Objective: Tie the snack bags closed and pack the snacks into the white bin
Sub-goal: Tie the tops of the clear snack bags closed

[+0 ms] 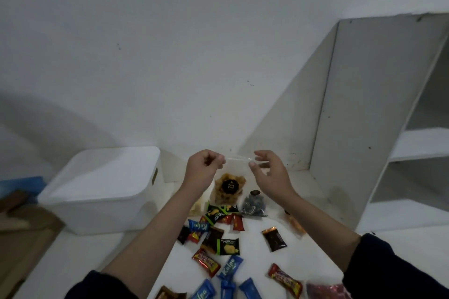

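Blue and red wrapped snack bars (228, 269) lie scattered nearest us on the white bench (255, 245), with darker small packets just beyond them. Past these, we hold a clear snack bag (228, 189) upright above the bench, golden chips and a round black label sagging in its lower part. Our left hand (202, 168) pinches the bag's open top edge at its left corner, fingers curled tight on the plastic. Our right hand (268, 170) is at the right corner, thumb and forefinger close to the rim, the other fingers loosely spread; we cannot tell if it truly grips. The mouth runs level, left to right, between both hands, so gathering it means bringing the hands together. Further left stands the white bin (102, 189), lid on, nearer our left hand
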A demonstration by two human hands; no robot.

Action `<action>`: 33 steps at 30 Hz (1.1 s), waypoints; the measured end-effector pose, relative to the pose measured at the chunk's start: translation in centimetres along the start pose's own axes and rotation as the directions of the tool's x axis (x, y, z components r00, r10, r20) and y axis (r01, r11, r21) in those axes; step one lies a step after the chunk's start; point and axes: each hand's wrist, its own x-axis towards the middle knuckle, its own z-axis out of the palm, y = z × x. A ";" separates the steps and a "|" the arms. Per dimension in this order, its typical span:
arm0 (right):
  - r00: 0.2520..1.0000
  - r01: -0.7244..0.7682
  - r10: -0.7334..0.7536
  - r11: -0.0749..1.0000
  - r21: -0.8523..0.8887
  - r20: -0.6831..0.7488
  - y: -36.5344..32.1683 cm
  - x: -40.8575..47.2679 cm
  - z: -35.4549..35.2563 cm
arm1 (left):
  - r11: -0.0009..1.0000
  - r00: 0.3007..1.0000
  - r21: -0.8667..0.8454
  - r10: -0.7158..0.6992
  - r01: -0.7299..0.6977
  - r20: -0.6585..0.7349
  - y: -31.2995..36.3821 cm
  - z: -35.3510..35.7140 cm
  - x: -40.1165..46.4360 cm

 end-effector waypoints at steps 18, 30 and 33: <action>0.864 0.421 -0.324 0.885 -0.201 0.385 -10.2 -3.5 -1.1 | 0.947 0.975 0.240 0.220 -0.215 0.006 4.6 -3.0 -7.4; 0.854 0.438 -0.342 0.879 -0.187 0.392 -10.8 -4.6 -1.1 | 0.953 0.972 0.197 0.233 -0.232 0.016 5.0 -4.1 -8.8; 0.849 0.452 -0.355 0.872 -0.190 0.392 -10.8 -4.6 -1.0 | 0.957 0.975 0.188 0.216 -0.221 0.044 4.9 -4.3 -8.8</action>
